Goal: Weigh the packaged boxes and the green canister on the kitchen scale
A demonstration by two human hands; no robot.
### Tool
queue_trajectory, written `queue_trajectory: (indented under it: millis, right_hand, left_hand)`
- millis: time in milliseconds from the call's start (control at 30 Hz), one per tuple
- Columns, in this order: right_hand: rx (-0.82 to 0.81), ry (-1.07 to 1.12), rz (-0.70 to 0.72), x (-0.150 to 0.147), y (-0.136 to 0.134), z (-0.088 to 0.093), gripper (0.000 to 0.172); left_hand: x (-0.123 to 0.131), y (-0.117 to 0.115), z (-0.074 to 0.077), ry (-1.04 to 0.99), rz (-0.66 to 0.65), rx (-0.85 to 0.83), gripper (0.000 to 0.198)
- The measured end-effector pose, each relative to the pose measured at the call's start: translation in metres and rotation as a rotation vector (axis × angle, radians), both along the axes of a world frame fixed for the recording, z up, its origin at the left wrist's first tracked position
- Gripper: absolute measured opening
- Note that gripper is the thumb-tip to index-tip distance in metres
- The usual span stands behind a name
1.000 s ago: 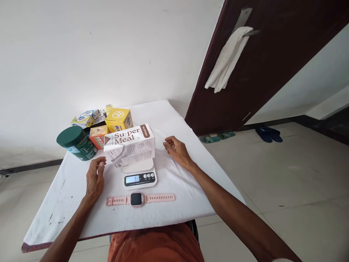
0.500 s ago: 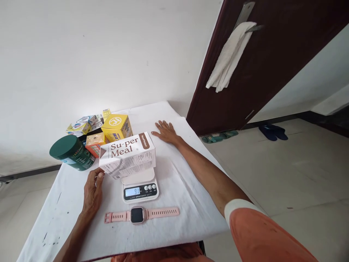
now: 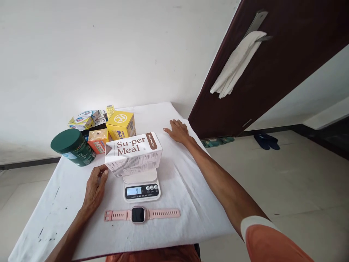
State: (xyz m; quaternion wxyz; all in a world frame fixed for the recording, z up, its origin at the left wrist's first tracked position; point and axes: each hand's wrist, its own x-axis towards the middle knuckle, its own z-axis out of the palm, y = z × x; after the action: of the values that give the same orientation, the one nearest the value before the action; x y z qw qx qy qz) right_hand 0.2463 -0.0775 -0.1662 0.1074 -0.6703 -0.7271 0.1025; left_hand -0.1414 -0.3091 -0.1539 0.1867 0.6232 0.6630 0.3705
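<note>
A white "Su-per Meal" box [image 3: 133, 153] rests across the plate of a white kitchen scale [image 3: 142, 185], whose display reads 91. At the box's left end is my left hand [image 3: 95, 185], fingers loosely bent and thumb apart, holding nothing. Its fingertips are close to the lower corner; whether they touch it I cannot tell. My right hand [image 3: 178, 131] lies on the tablecloth near the table's right edge, fingers spread and empty. In front of the scale a smartwatch [image 3: 138, 214] with a pink strap is laid out flat.
Behind the box stand a yellow carton [image 3: 121, 124], an orange box [image 3: 98, 141] and a green tub [image 3: 73, 147], with several small boxes beyond. The wall borders the back of the white-covered table [image 3: 188, 211]. A towel [image 3: 238, 63] hangs on the dark door's handle.
My right hand has slid slightly right, towards the table's edge. The whole view has shifted a little; the box, scale and watch keep their places, and the display still reads 91.
</note>
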Motion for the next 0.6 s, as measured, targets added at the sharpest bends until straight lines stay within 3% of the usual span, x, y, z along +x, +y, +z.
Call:
queue_trajectory:
  millis: [200, 300, 500, 600]
  right_hand:
    - [-0.042, -0.009, 0.115, -0.049, 0.026, 0.004, 0.077]
    - [-0.085, -0.013, 0.117, -0.059, 0.041, 0.002, 0.077]
    - [-0.138, -0.015, 0.021, -0.036, 0.066, 0.000, 0.078]
    - [-0.121, 0.076, -0.062, -0.021, 0.061, 0.010, 0.086]
  left_hand:
    - [-0.001, 0.002, -0.001, -0.008, 0.022, -0.020, 0.046]
    - [-0.001, 0.002, -0.002, -0.005, 0.033, -0.025, 0.044]
    - [0.001, 0.003, -0.001, -0.006, 0.030, -0.021, 0.040]
    - [0.002, 0.003, 0.000, -0.002, 0.021, -0.024, 0.037]
